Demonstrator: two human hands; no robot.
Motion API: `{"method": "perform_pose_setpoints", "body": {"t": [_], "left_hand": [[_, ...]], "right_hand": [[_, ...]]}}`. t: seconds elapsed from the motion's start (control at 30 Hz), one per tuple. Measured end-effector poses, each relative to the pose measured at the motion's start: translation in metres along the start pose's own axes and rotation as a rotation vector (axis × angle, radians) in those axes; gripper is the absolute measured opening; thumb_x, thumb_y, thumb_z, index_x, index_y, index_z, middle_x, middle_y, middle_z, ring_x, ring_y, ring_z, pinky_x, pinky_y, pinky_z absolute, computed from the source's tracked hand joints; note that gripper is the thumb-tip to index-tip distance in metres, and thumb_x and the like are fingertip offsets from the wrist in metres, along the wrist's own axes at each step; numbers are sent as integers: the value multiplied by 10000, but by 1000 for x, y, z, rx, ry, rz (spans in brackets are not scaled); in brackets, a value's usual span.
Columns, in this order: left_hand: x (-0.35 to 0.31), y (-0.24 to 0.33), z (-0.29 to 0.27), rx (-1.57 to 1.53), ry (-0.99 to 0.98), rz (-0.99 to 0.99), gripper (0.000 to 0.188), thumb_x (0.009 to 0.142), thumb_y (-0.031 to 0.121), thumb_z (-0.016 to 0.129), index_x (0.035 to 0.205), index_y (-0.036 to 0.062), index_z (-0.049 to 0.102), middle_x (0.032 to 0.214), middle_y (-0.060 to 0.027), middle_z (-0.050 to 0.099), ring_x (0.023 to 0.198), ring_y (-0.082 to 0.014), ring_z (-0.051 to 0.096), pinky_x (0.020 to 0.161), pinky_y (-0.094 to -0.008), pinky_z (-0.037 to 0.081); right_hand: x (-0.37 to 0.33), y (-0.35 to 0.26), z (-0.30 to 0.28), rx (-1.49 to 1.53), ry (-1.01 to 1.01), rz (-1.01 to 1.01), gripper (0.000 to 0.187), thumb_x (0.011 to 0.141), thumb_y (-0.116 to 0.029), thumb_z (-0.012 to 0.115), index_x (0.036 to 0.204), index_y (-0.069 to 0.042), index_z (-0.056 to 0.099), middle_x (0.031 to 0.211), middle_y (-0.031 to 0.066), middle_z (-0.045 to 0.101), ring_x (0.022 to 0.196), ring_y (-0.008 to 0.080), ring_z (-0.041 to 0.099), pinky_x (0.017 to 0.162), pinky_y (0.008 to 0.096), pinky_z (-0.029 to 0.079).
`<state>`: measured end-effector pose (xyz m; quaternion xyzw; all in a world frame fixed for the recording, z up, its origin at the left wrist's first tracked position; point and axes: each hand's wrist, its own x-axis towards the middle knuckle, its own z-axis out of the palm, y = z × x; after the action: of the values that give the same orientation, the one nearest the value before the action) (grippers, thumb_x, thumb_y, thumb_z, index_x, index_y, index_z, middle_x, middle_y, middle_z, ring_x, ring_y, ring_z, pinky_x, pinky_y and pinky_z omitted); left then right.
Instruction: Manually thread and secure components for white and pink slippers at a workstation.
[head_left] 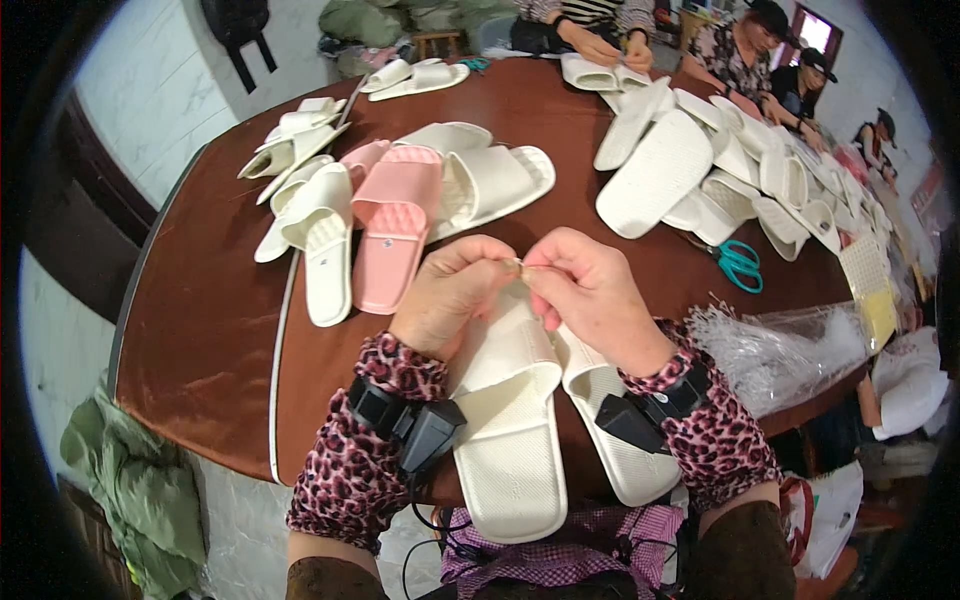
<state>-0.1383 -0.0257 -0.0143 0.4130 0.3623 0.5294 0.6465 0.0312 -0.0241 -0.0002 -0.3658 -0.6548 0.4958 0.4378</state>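
My left hand (452, 295) and my right hand (598, 300) meet fingertip to fingertip, each closed in a pinch. What they pinch is too small to make out. Right below them lie two white slippers, a left one (508, 450) and a right one (628, 460), heels toward me at the table's near edge. My hands cover most of their toe ends. To the left of my left hand lie a pink slipper (387, 262) and a white slipper (328, 270), side by side with other slippers behind them.
A heap of white slippers (660, 170) covers the right side of the brown table (215, 340). Teal-handled scissors (738, 265) lie beside it. A clear bag of thin white strings (770, 350) is at the right. Several people sit across the table, one person's hands (605, 48) handling slippers.
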Motion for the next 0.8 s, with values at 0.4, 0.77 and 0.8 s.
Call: {"method": "perform_pose_setpoints", "body": {"t": [0.4,0.77,0.8], "left_hand": [[0,3,-6,26,-149,-74,103,800,5,548,879,16,614,663,11,538,508,-57,400,504,-200,353],[-1,3,-7,-2,-229,-95,92,795,13,559,871,18,611,606,22,480,495,-62,372,495,-222,334],[-1,3,-7,6,-214,-106,85,798,17,566,870,20,611,606,24,479,495,-60,371,496,-222,334]], "right_hand": [[-3,-1,0,-11,-27,13,79,864,-58,550,810,-3,565,594,21,563,498,56,509,446,212,414],[-4,-1,-3,-83,-65,14,71,863,-58,550,818,-7,568,590,16,562,502,50,516,437,210,421],[-4,-2,-3,-89,-73,15,69,863,-59,552,822,-7,570,591,17,562,504,51,518,436,209,422]]}}
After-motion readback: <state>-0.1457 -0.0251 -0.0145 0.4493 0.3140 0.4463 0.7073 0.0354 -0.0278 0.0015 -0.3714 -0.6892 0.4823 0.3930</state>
